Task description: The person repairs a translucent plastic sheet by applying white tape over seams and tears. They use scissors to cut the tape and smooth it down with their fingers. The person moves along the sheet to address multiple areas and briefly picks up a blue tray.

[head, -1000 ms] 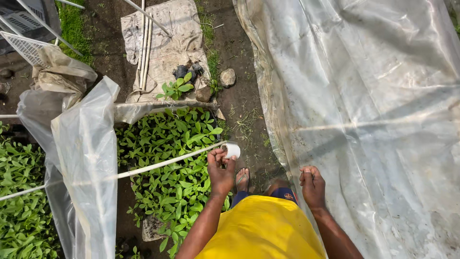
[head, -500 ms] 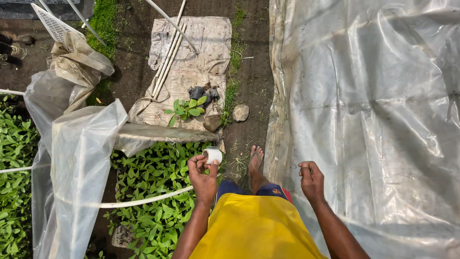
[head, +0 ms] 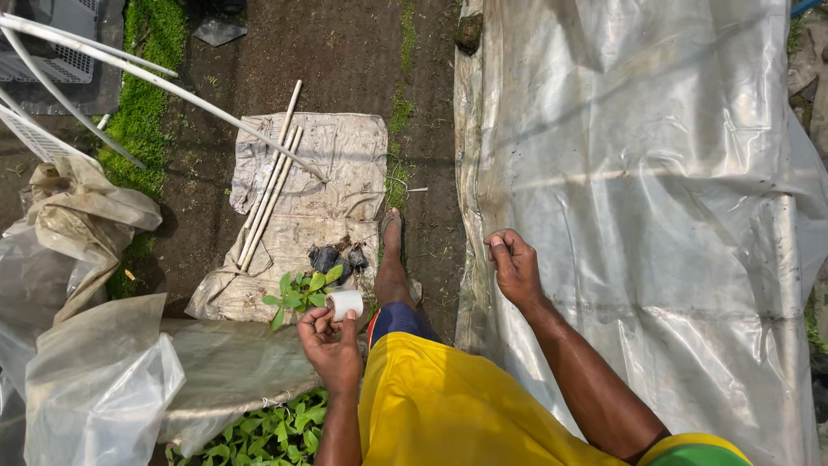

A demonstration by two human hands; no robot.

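Head view, looking straight down:
Left hand (head: 330, 343): fingers curled shut around a small white roll (head: 345, 303), held up in front of the body, just above the edge of the seedlings.
White roll: sits at the fingertips of the left hand, over the lower edge of the sack on the ground, close beside the person's bare foot (head: 392, 250).
Right hand (head: 515, 266): closed, thumb and fingers pinched together against the edge of the clear plastic sheet (head: 655, 198); whether something thin lies between the fingers I cannot tell.
Plastic sheet: wide, milky and dirt-streaked, stretched over the whole right side, with a pale band showing through it.
Sack (head: 319, 190): a worn, pale bag spread flat on the dark soil, with a bundle of thin white sticks (head: 269, 194) lying slantwise on it.
On the sack's near edge: a small leafy plant (head: 300, 290) and some dark lumps (head: 335, 257) just beside it.
Left side: crumpled plastic (head: 95, 380) hanging over a long white pipe (head: 155, 82).
Bottom: green seedlings (head: 267, 431) under the rolled plastic edge.
Clothing: yellow shirt (head: 457, 406) fills the lower middle.
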